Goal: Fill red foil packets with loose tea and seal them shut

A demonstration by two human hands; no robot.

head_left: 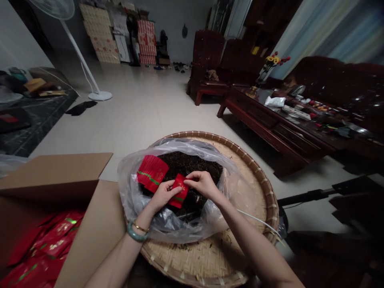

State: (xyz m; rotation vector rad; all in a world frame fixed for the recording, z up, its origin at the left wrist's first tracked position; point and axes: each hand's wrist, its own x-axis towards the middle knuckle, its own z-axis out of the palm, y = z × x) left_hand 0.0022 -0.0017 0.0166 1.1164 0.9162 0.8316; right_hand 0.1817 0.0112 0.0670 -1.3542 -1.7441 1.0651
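Observation:
A small red packet (179,193) with a green stripe is held between both hands, above a clear plastic bag (132,160) of dark dried leaves (195,164). My left hand (164,194) grips its left side, thumb on top. Fingers of my right hand (201,184) pinch the packet's upper right edge. To the left, a fanned stack of red packets (152,173) lies on the leaves inside the bag. The bag stands with its mouth spread wide on a round woven bamboo tray (210,262). Whether the held packet's top is parted cannot be made out.
At lower left, an open cardboard box (99,224) contains several red packets (57,240). A dark wooden coffee table (255,114) laden with things stands at right. A white fan (100,95) is on the floor at back left. A black pole (309,197) juts in beside the tray.

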